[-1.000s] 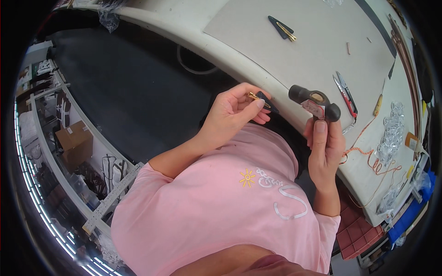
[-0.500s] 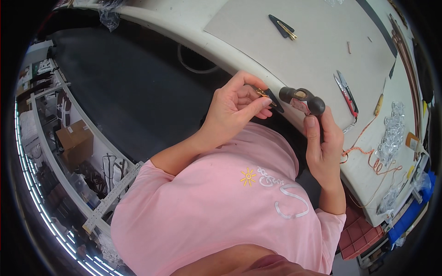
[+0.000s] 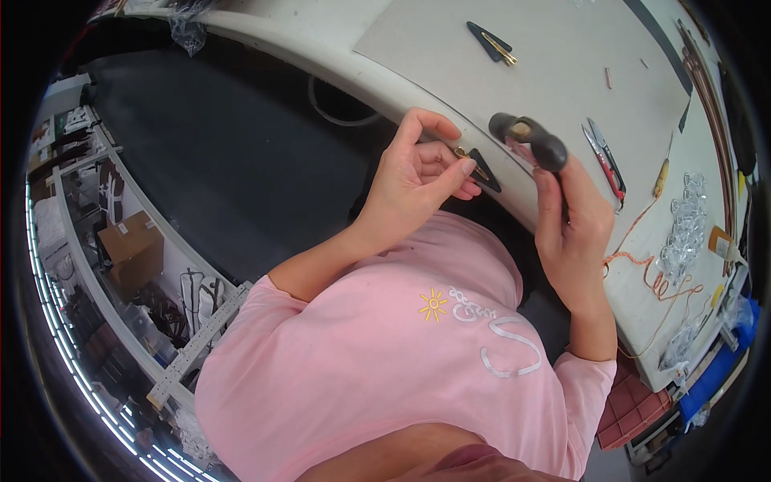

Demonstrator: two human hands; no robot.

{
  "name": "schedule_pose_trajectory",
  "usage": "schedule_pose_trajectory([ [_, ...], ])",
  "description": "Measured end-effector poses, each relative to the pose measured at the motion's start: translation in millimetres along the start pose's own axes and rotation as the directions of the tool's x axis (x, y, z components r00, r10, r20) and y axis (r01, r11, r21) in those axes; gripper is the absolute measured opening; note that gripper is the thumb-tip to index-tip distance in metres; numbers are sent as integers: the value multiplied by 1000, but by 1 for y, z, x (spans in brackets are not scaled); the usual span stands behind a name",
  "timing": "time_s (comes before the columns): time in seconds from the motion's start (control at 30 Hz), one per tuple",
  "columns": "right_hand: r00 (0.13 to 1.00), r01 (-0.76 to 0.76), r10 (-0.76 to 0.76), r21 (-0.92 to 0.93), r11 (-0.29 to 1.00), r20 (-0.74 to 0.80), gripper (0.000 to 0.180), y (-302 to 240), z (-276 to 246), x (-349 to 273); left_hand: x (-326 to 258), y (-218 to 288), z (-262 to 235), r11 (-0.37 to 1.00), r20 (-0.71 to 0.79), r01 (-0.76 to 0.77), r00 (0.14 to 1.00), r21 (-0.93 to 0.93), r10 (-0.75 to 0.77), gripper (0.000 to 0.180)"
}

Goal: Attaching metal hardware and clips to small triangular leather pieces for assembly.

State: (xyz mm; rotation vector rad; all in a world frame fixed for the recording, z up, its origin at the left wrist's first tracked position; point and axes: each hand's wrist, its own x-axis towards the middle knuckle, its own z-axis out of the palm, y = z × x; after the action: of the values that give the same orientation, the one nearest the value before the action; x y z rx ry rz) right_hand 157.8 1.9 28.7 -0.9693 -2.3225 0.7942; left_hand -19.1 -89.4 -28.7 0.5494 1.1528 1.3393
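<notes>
In my left hand (image 3: 414, 177) is a black triangular hair clip (image 3: 487, 174) with a gold metal part, pinched between the thumb and the curled fingers. The index finger arches above it, apart from the clip. My right hand (image 3: 574, 241) grips a hammer (image 3: 551, 149) close under its dark rounded head, and most of the handle is hidden by the hand. The hammer head is a little to the right of the clip, above the table edge, not touching the clip. A similar black and gold hair clip (image 3: 488, 42) lies farther off on the grey sheet.
The white table (image 3: 277, 55) curves around in front of me, with a grey sheet (image 3: 554, 76) on it. Red-handled scissors or cutters (image 3: 606, 163), a yellow-handled pointed tool (image 3: 662, 178), orange cord (image 3: 634, 259) and clear plastic pieces (image 3: 685, 221) lie at the right. Shelving with a cardboard box (image 3: 132, 247) stands left.
My left index finger has lifted off the clip, and more of the clip shows. My right hand has raised the hammer slightly and tilted its head.
</notes>
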Motion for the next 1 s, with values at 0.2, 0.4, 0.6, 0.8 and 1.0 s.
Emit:
schedule_pose_trajectory([
  [0.2,994,26,-19,-57,998,110,29,-5,-5,8,2,-2,-1,1000,-11,-9,1000,-21,8,30],
  [0.4,985,40,-29,-60,997,169,27,0,3,2,-1,-2,0,998,-14,-8,1000,-56,8,30],
  [0.6,984,8,-8,-2,1000,179,28,5,3,5,2,-3,7,999,-20,1,1000,-46,-2,30],
  [0.8,998,-33,28,90,995,59,25,12,-2,11,5,-6,10,998,-46,12,999,-55,-15,30],
  [1.0,1000,2,3,138,990,-31,29,19,2,12,5,-4,9,999,-38,18,999,-30,-19,31],
])
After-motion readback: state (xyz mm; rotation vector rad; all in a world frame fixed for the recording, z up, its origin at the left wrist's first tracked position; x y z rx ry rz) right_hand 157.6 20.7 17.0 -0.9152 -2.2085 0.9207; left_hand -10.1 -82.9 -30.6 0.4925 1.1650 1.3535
